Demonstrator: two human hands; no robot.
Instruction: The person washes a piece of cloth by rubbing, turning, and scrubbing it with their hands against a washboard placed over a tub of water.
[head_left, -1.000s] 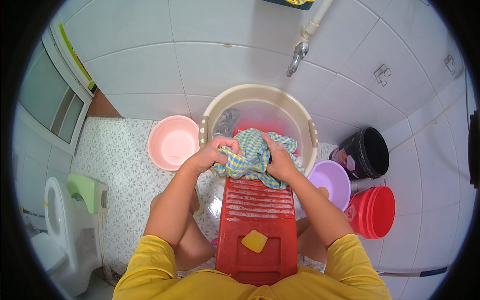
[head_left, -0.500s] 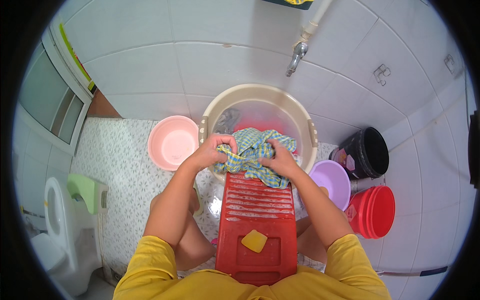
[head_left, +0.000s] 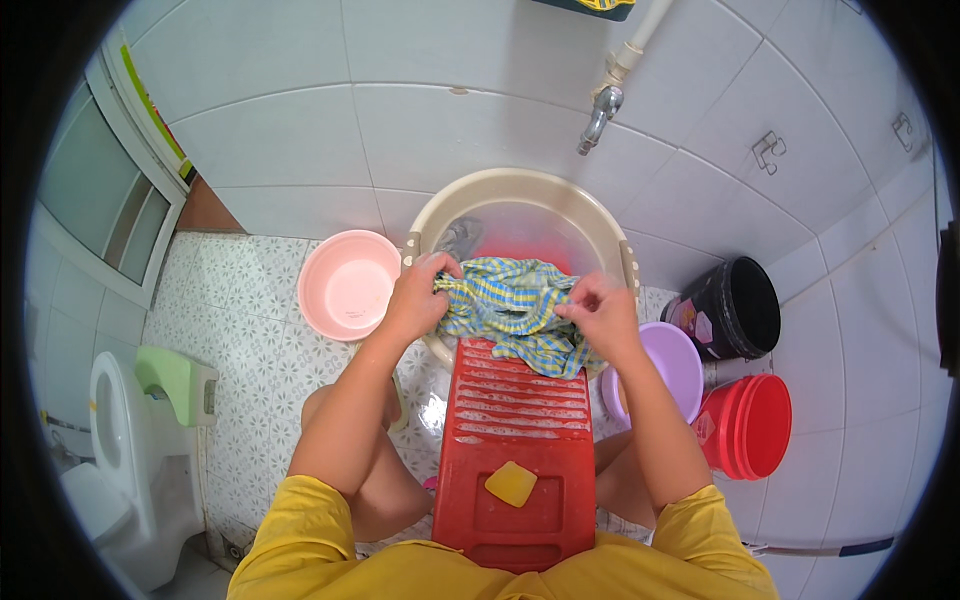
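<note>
- Since the earlier frame, the hands have drawn farther apart, the right one shifting outward, and the blue, yellow and white checked fabric garment [head_left: 515,310] is spread wider, with a gathered band showing between them.
- This garment lies bunched over the upper ridges of the red plastic washboard [head_left: 520,440] and the near part of the large round beige plastic tub [head_left: 510,176].
- To spread it well, both grips would best stay on the gathered band, pulling evenly outward so the folds open flat; a light pinch should be enough, as wet fabric tends to cling to itself.
- Left hand [head_left: 420,290]: fingers curled and nearly closed, gripping the band's left end.
- Right hand [head_left: 605,310]: fingers bent in, thumb and fingertips pinched together at the garment's right side; exactly how much fabric they hold is too small to tell.
- Nearer the body, a yellow translucent block of soap [head_left: 511,484] rests on the washboard's smooth lower part, below the foamy ridges.
- Beyond, a round pale-pink plastic basin [head_left: 318,285] stands left of the tub, and a round lilac plastic basin [head_left: 680,375] to its right, beside a round red plastic bucket [head_left: 740,425].
</note>
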